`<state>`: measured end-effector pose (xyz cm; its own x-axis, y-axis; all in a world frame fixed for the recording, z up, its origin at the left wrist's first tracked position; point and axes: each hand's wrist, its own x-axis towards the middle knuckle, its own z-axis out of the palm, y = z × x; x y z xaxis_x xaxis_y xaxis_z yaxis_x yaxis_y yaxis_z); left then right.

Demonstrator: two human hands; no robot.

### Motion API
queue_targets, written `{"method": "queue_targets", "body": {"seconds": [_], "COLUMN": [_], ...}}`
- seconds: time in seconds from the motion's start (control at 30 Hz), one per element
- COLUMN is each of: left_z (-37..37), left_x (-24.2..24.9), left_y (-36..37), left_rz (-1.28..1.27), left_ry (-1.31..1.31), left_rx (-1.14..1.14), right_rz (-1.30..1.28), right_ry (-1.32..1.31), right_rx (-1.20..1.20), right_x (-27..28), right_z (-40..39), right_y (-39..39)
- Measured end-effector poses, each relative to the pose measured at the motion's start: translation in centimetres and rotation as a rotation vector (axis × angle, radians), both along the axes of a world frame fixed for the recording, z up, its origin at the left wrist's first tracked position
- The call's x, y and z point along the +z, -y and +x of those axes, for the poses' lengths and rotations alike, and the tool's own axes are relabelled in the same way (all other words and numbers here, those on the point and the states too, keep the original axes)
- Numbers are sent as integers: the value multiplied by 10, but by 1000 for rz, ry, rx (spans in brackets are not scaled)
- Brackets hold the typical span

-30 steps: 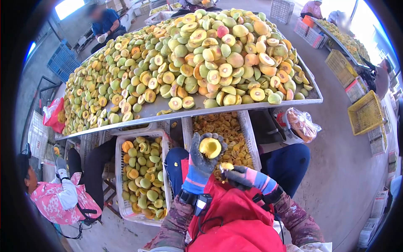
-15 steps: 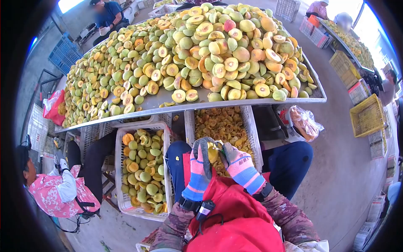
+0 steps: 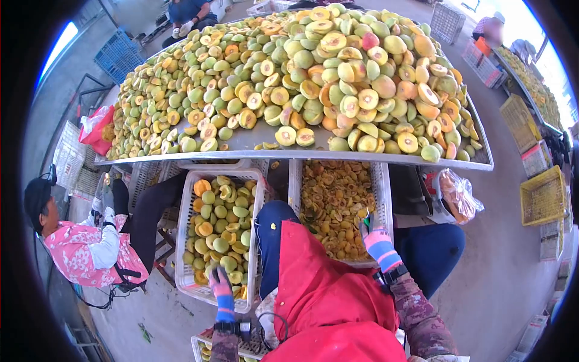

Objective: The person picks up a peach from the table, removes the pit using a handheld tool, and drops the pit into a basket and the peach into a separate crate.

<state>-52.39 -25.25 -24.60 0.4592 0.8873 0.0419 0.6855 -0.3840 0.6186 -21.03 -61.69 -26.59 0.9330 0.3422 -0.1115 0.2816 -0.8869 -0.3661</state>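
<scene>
My left hand (image 3: pixel 221 288), in a pink, blue and grey glove, reaches over the near edge of a white crate (image 3: pixel 256 241) of green-yellow peach halves (image 3: pixel 221 245). Its fingers are apart and lie at the nearest fruit; I cannot make out whether they touch it. My right hand (image 3: pixel 379 240), gloved alike, is closed around a small tool (image 3: pixel 367 221) with a green part, mostly hidden by the fingers. It hovers at the right side of a second white crate (image 3: pixel 294 187), which holds yellow fruit scraps (image 3: pixel 335 202).
A metal-edged table (image 3: pixel 265 154) heaped with halved peaches stands ahead. At left sits a person in a pink floral top (image 3: pixel 72 250); another person's hands (image 3: pixel 184 29) show behind the table. Yellow crates (image 3: pixel 543 196) stand at right, and a plastic bag (image 3: pixel 459 196) lies near my right knee.
My hands were together over the scrap crate with a yellow piece between them. They have parted: the left moved down and left to the peach crate, the right moved rightward. The view shifted.
</scene>
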Motion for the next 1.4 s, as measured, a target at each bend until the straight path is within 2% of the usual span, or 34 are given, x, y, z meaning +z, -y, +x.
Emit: {"method": "queue_targets", "body": {"seconds": [0.03,0.07,0.1,0.13,0.17,0.2,0.23,0.27,0.3,0.37,0.4,0.43,0.47,0.53,0.57,0.6,0.67,0.73,0.77,0.8,0.87,0.93,0.97,1.0,1.07,1.13,1.17,1.2,1.3,1.33,1.4], "left_z": [-72,-101,-138,-142,-116,-75,-27,23,84,194,247,296,344,416,439,458,459,445,438,433,386,360,347,338,324,326,318,314,309,307,301], "left_x": [-77,-108,-142,-164,-136,-84,-40,3,54,111,122,134,124,132,120,110,107,101,103,92,150,152,158,155,128,134,168,177,176,189,191], "left_y": [-23,-23,-33,-34,-32,-23,-17,-24,-18,-20,-20,-14,-18,1,4,4,2,-2,-7,-15,31,56,76,91,122,132,151,159,169,180,185], "left_rz": [422,171,453,228,151,69,360,335,358,226,332,421,396,270,254,239,236,256,89,-124,-849,-1149,-1296,-1271,-549,204,-721,-731,-411,-463,-368], "left_ry": [-378,-241,-549,-341,-346,-350,-138,-75,-48,256,279,184,200,-259,-400,-540,-408,-165,48,375,784,835,881,878,1012,874,944,943,872,988,923], "left_rx": [-208,-89,-490,-371,-209,-48,-62,-18,-38,-334,-440,-513,-614,-608,-635,-657,-653,-572,-582,-582,-562,-579,-404,-359,-728,-832,-757,-765,-740,-766,-728], "right_rz": [27,56,65,173,279,280,421,562,640,727,809,859,861,974,927,928,910,892,937,980,983,981,981,949,890,746,742,677,582,551,540], "right_ry": [18,39,47,-25,-96,-88,-64,-43,-21,-63,-105,-287,-272,-245,-198,-337,-309,-259,-256,-255,-141,64,67,156,211,150,154,209,289,320,298], "right_rx": [32,62,69,10,-50,-46,-22,3,1,-4,-19,-135,-140,-139,-61,-96,-73,-101,-128,-155,-93,20,21,110,221,235,228,210,163,136,137], "right_x": [-3,-3,6,24,36,38,37,36,31,42,50,59,73,97,98,111,127,115,115,117,139,169,178,186,204,221,226,230,236,238,230], "right_z": [-3,-1,-2,-4,-2,-2,0,1,1,-3,-5,-9,-17,-29,-32,-35,-37,-35,-32,-30,-24,-15,-10,-7,-7,-10,-10,-10,-15,-15,-16], "right_y": [1,-2,-6,-11,-14,-12,-8,-5,-2,-3,-3,-4,-5,-5,1,5,14,16,15,13,-3,-25,-33,-40,-53,-55,-55,-56,-59,-57,-56]}}
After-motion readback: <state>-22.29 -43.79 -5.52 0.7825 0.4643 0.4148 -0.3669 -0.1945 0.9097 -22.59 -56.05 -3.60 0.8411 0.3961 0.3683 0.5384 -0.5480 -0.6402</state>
